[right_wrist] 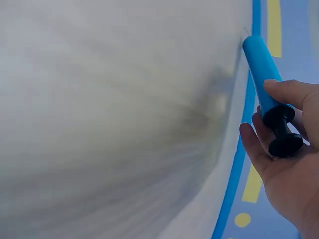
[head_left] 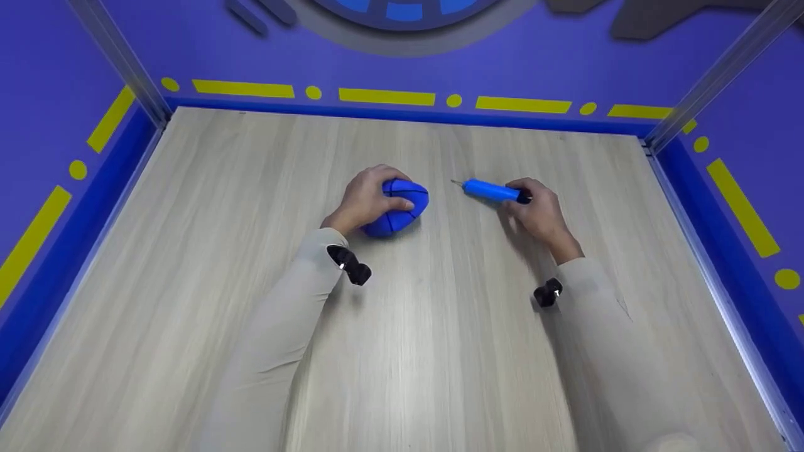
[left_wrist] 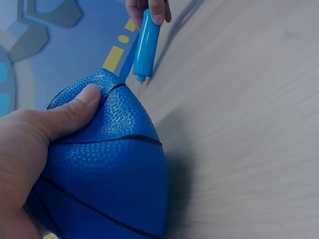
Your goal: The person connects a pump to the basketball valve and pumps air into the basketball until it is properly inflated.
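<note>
A partly deflated blue ball (head_left: 402,216) with black seams and a pebbled skin is gripped by my left hand (head_left: 369,196), thumb across its top. In the left wrist view the ball (left_wrist: 109,159) looks dented and lopsided. My right hand (head_left: 539,210) holds a blue hand pump (head_left: 490,190) by its rear end. The pump's thin needle (head_left: 456,182) points left toward the ball, with a gap between them. From the right wrist view, the pump's black plunger handle (right_wrist: 285,145) sits near the palm, and the thumb presses on the barrel (right_wrist: 263,69).
Under both hands is a wood-grain table (head_left: 402,351). Blue panels with yellow markings (head_left: 386,96) enclose it at the back and sides, with metal posts (head_left: 122,56) at the corners. A small black camera (head_left: 350,265) is strapped to each wrist.
</note>
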`<state>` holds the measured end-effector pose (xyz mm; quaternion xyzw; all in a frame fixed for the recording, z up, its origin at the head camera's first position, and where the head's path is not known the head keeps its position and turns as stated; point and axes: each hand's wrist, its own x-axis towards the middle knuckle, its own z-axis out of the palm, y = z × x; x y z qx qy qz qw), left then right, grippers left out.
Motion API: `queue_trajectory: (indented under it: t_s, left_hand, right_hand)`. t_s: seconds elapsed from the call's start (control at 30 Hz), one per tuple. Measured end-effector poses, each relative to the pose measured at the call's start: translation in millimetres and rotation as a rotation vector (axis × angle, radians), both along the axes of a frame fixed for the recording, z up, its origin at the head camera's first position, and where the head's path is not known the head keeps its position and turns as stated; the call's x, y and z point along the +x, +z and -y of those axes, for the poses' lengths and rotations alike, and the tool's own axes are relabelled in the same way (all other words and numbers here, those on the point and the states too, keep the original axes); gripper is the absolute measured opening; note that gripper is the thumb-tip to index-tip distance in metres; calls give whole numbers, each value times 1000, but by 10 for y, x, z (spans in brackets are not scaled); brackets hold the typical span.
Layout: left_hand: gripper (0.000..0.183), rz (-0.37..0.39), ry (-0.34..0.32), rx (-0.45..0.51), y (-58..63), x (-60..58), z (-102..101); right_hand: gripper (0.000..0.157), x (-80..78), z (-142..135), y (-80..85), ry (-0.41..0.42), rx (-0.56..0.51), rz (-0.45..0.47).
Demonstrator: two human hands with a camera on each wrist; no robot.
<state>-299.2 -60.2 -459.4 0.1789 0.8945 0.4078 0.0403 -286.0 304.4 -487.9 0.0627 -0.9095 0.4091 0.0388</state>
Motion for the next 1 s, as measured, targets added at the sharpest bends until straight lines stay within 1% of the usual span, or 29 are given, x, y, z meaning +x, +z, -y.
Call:
queue_trajectory:
  t_s: [0.2,0.3,0.57,0.7,0.77,0.9,1.0]
  left_hand:
    - [41,42,54,117,10,4,44]
    - [39,60,73,191,20,6,65]
    - [39,57,111,369,1,-16,134]
    - [39,71,125,448,-15,-8,171]
    - [39,77,128,490,-20,-4,187]
    - [39,78,146,573,-19,-2,219]
    - [38,68,158,639,-12,-4,242]
  right_hand:
    - [36,43,74,44,-4,-87,-17]
    - [35,57,104,69,-4,-140,-24]
    - [36,95,168,130,-17,-306,-42]
    - [35,143,220,166,-47,-362,-64]
    - [34,204,270,234,-62,-378,-71]
    - [34,354,387,428,-68,-415,-88]
    - [35,410,443,501,-63,-437,-96]
